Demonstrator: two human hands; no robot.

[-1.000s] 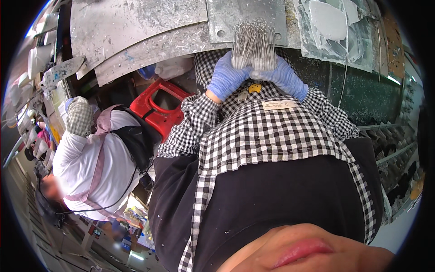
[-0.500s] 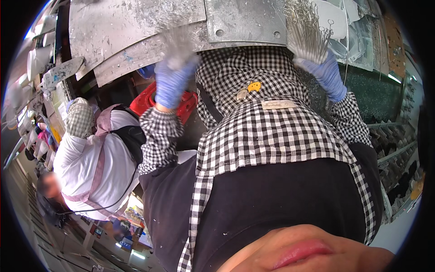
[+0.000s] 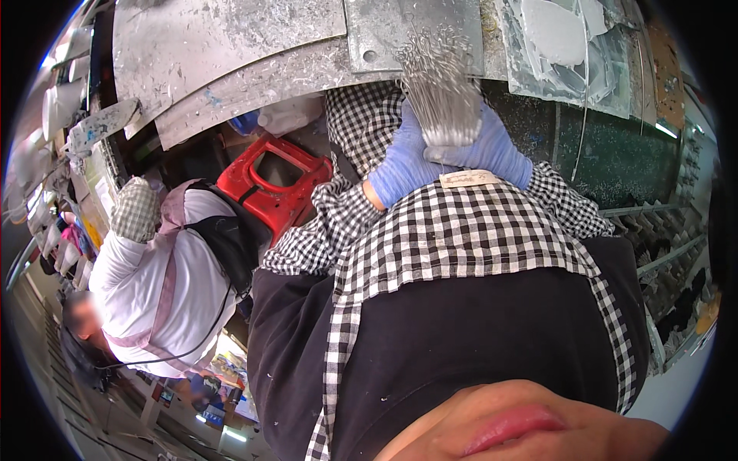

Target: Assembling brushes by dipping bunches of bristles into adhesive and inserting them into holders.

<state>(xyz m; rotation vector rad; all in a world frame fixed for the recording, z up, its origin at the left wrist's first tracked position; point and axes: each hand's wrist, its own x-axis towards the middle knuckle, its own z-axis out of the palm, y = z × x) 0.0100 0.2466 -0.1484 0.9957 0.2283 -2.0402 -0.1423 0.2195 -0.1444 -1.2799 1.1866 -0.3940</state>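
Observation:
A thick bundle of thin metal wire pins (image 3: 442,84), many with small loops at their tips, stands fanned upward in front of my apron. My left hand (image 3: 401,157) and my right hand (image 3: 498,146), both in blue knitted gloves, are closed around its lower end from either side. The gloves meet at the base of the bundle, where fingers and pin ends are partly hidden. The looped tips reach over a grey metal plate (image 3: 375,27) on the worktable.
The worktable (image 3: 231,27) has overlapping, paint-specked metal sheets. On its right lies a glassy sheet with a white slab (image 3: 553,32). A red plastic stool (image 3: 250,173) stands below at the left, beside a co-worker in white (image 3: 181,284). Racks (image 3: 665,253) stand at the right.
My hands were apart, each with a bunch of wire pins, the left one blurred. They have come together in front of my apron, the pins now in one bundle.

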